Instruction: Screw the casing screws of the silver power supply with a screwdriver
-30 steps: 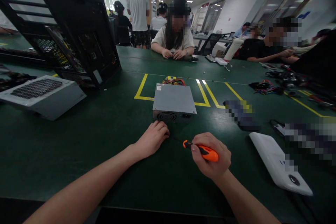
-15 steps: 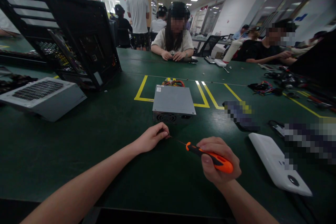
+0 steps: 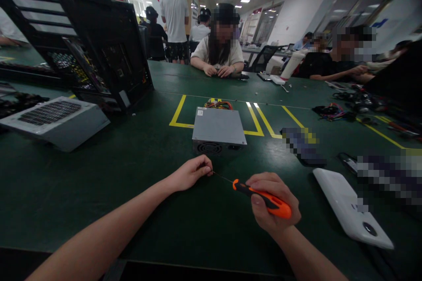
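Note:
An orange and black screwdriver (image 3: 263, 195) is gripped in my right hand (image 3: 278, 202), its thin shaft pointing left. The shaft's tip meets the fingertips of my left hand (image 3: 193, 173). Those fingers are closed in a pinch, and whatever small thing is between them is too small to name. Just beyond the left hand lies a grey power supply unit (image 3: 219, 125), fan side facing me. Its bundle of coloured cables (image 3: 219, 104) shows behind it.
An open black computer case (image 3: 112, 61) stands at the left, with another power supply (image 3: 62, 118) before it. To the right lie a white device (image 3: 349, 206) and a blurred-out dark object (image 3: 301, 145). Loose cables (image 3: 332, 112) are farther right. A person (image 3: 217, 48) sits across the green table (image 3: 158, 228).
The screwdriver has shifted slightly left, and its tip now reaches my left fingertips, where a small gap showed before. The left hand has barely moved.

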